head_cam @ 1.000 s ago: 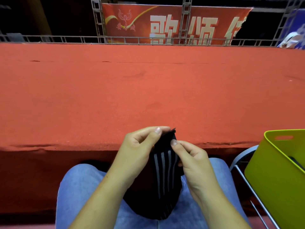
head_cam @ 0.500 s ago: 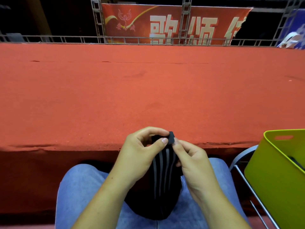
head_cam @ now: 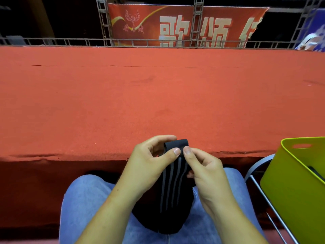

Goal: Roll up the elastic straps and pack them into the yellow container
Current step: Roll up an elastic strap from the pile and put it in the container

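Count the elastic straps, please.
1: the black, grey-striped elastic strap, pinched between left hand and right hand. A dark thing inside the yellow plastic container may be another.

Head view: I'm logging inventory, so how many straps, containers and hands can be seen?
Container: 1
Strap: 1 (dark item inside container unclear)
Hands: 2, left hand, right hand
Total: 4

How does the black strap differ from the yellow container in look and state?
The black strap is dark with grey stripes; the yellow container is plain and bright. The strap hangs limp over the lap, pinched by the left hand and the right hand; the container stands untouched on the right.
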Motion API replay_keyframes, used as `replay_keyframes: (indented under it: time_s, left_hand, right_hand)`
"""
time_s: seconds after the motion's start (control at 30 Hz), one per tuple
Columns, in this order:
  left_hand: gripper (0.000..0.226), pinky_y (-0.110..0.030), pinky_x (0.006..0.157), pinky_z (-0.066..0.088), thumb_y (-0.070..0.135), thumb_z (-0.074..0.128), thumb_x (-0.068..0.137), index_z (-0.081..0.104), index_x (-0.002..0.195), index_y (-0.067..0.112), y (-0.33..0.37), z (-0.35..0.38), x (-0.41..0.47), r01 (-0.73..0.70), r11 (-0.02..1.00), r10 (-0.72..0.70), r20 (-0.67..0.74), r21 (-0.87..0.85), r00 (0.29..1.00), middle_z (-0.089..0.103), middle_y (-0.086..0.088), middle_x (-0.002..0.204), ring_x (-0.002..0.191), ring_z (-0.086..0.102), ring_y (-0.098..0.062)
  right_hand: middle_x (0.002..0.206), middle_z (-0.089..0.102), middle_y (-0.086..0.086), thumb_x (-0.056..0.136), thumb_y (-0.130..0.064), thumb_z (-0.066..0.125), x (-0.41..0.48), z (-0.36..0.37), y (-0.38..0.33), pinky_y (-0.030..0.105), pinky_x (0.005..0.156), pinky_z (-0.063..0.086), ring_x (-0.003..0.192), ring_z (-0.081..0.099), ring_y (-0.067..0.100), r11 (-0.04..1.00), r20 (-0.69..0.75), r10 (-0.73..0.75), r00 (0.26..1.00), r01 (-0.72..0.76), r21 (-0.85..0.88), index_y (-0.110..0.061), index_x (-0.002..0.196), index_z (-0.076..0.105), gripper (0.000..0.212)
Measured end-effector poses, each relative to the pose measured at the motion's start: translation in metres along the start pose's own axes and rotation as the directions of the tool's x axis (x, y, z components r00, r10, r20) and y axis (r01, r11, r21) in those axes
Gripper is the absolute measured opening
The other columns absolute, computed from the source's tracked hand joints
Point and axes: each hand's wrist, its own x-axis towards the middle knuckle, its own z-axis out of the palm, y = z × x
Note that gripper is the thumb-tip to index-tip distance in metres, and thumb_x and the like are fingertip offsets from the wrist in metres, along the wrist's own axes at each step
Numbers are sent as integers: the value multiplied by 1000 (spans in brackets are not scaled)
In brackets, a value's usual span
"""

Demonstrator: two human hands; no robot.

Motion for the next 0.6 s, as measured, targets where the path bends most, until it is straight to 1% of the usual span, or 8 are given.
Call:
replay_keyframes:
  time_s: [0.1,0.17,0.27,0.33,0.4,0.47,0.53,0.6]
  left_hand:
    - [24,-32,94,58,15,77,92,77,113,28,-2,0,1,-12,1000,12,-16,-4,1000,80,10,104,102,75,-10]
    - [23,-37,95,60,12,76,93,78,111,26,-2,1,0,-18,999,17,-47,-26,999,80,7,103,101,76,-13]
    - [22,-32,91,60,12,76,93,79,109,27,-2,1,1,-34,999,31,-84,-34,996,81,7,100,98,76,-12]
    - [23,-27,86,59,11,76,93,79,107,28,-3,0,2,-61,997,57,-122,-35,991,81,7,98,94,76,-10]
    - [25,-22,83,57,10,76,92,79,107,30,-4,0,3,-88,995,82,-137,-38,987,81,8,97,93,75,-8]
    - [28,-20,86,56,6,75,92,79,106,30,-3,0,4,-109,993,105,-112,-34,988,80,9,100,97,75,-7]
    - [31,-21,90,56,2,74,92,79,106,29,-2,-1,4,-117,993,115,-83,-21,990,80,10,103,101,74,-7]
    - [33,-25,95,56,-1,73,91,80,104,28,-2,-1,4,-112,993,110,-63,-23,992,80,11,104,104,74,-7]
  right_hand:
    - [85,80,4,102,-19,63,0,2,-1,13,59,50,74,73,5,997,9,32,999,-33,63,-13,96,83,22]
    - [86,80,3,101,-25,64,2,4,0,17,61,49,75,72,6,997,22,51,998,-52,48,-16,96,84,22]
    - [95,81,1,89,-49,68,4,0,3,31,74,45,85,69,7,994,53,84,995,-81,-68,-26,102,83,31]
    - [98,81,0,84,-55,67,3,-1,4,34,75,43,85,67,8,988,100,115,988,-104,-115,-27,103,82,37]
    - [93,81,-1,91,-50,67,2,-1,4,29,71,44,80,66,6,984,102,138,985,-124,-131,-23,99,83,33]
    - [80,77,-1,99,-34,66,2,0,5,19,60,45,66,63,3,988,70,145,987,-141,-67,-11,93,82,29]
    - [73,74,1,102,-20,64,3,1,3,13,52,44,58,62,1,989,51,148,988,-148,5,-3,91,80,26]
    - [69,73,-1,104,-15,61,2,2,1,11,49,43,55,62,0,987,63,154,986,-157,43,-4,91,79,26]
